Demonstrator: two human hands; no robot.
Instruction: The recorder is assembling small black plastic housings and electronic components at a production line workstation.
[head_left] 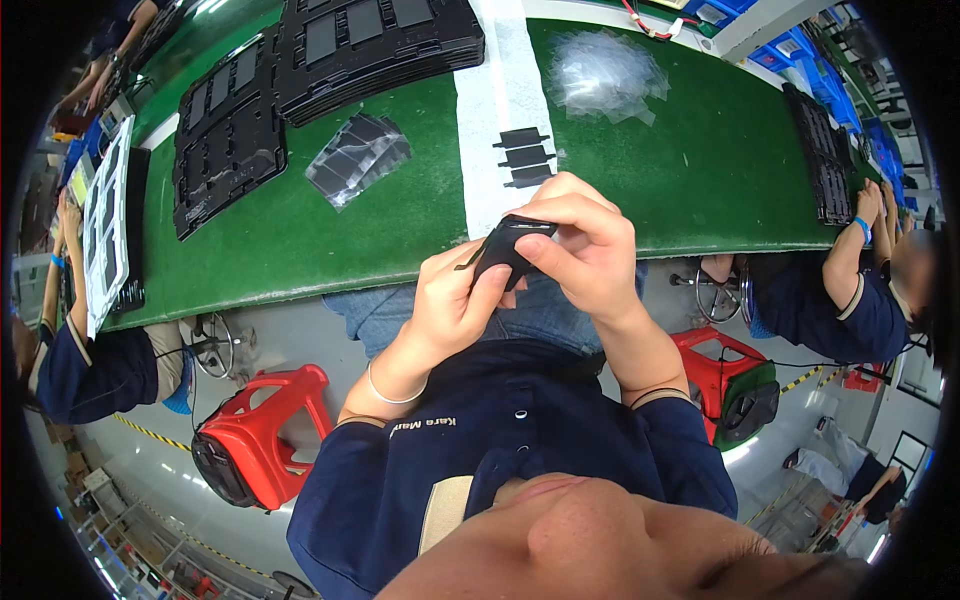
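Both of my hands are raised just in front of the table's near edge, closed on one small, flat, black rectangular piece [515, 250]. My left hand [455, 297] grips its left side, thumb on its face. From the right, my right hand [590, 245] pinches its upper edge between thumb and fingers. A thin dark strip [470, 260] sticks out beside my left fingers; whether it is part of the piece I cannot tell. Just beyond my hands, several flat black tabbed pieces [526, 158] lie in a column on a white paper strip [485, 130].
On the green table [690, 180], clear films [608, 75] are heaped far right, and film-covered dark pieces [358, 158] lie left. Stacked black trays [375, 55] stand at the back left. Other people work at both ends. Red stools [265, 430] stand on the floor.
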